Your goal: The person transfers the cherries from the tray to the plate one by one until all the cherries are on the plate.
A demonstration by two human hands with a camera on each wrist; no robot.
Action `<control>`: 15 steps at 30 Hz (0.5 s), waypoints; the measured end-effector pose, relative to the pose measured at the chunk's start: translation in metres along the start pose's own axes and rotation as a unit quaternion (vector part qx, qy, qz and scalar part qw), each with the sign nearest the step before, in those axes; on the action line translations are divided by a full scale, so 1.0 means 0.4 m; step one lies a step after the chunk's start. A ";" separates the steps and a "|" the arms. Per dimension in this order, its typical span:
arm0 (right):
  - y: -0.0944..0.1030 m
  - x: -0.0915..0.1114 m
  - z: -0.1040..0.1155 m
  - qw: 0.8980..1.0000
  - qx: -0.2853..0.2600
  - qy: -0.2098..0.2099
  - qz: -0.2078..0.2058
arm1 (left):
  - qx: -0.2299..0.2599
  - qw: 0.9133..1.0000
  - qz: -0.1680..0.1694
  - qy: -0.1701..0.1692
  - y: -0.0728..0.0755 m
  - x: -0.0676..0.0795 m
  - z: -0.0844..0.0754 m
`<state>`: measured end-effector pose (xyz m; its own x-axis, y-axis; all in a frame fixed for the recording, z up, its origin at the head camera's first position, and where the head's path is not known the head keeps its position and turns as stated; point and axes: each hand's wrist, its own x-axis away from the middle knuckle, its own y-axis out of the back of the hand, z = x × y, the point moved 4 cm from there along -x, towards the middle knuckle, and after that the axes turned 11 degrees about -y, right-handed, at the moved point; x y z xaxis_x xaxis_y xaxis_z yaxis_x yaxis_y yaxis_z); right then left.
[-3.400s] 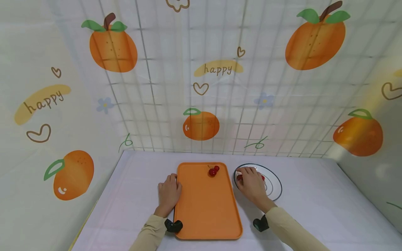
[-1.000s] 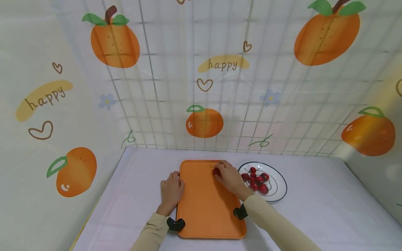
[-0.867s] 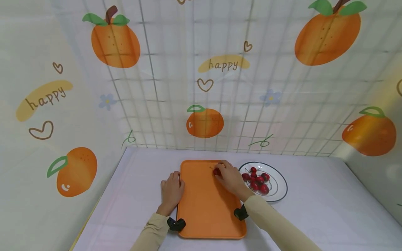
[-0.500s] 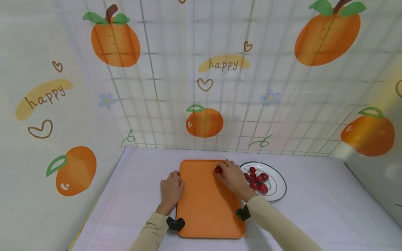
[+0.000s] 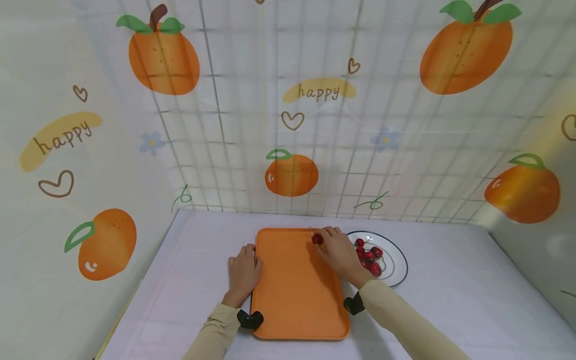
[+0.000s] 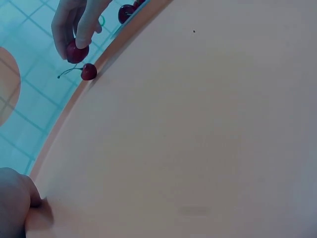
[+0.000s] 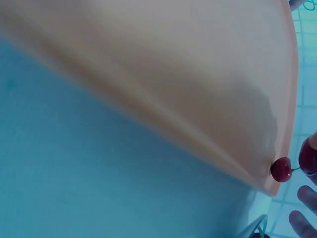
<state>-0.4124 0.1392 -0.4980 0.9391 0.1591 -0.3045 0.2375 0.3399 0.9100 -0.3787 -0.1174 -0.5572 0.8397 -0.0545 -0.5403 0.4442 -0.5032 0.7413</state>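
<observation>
My right hand [image 5: 338, 250] pinches a dark red cherry [image 5: 317, 239] between thumb and fingers, over the tray's far right corner. In the left wrist view a second, smaller cherry [image 6: 89, 72] with a stem hangs just beside the held cherry [image 6: 78, 51]. A short stem runs between this smaller cherry [image 7: 281, 169] and the held one in the right wrist view. My left hand [image 5: 244, 268] holds the left edge of the orange tray [image 5: 297, 300], thumb over the rim and fingers outside it.
Right of the tray stands a white plate [image 5: 397, 267] with a dark rim, bearing several cherries [image 5: 369, 256]; my right hand partly covers it. A dark wrist camera [image 5: 354, 303] sits below the right wrist. A printed cloth wall [image 5: 243, 150] rises behind the table.
My right hand has gone from over the plate to the cherry pair lying on the tray, taken hold of it and moved slightly back and right with it. The left hand stays put.
</observation>
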 end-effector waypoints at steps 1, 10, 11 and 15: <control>0.002 0.001 -0.001 1.000 -0.002 0.004 -0.007 | -0.003 1.000 0.000 -0.002 0.000 -0.001 0.000; -0.003 0.003 -0.017 1.000 -0.003 0.019 -0.024 | -0.007 1.000 0.009 0.004 -0.003 -0.001 0.001; -0.002 0.003 -0.018 1.000 -0.002 0.019 -0.023 | -0.006 1.000 0.010 0.004 -0.002 -0.001 0.000; 0.005 0.008 -0.018 1.000 -0.006 0.019 -0.024 | -0.007 1.000 0.014 0.008 0.001 0.001 -0.001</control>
<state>-0.4108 0.1472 -0.4991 0.9163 0.1773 -0.3590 0.2795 0.3590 0.8905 -0.3781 -0.1172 -0.5569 0.8564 -0.0553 -0.5134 0.4250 -0.4893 0.7616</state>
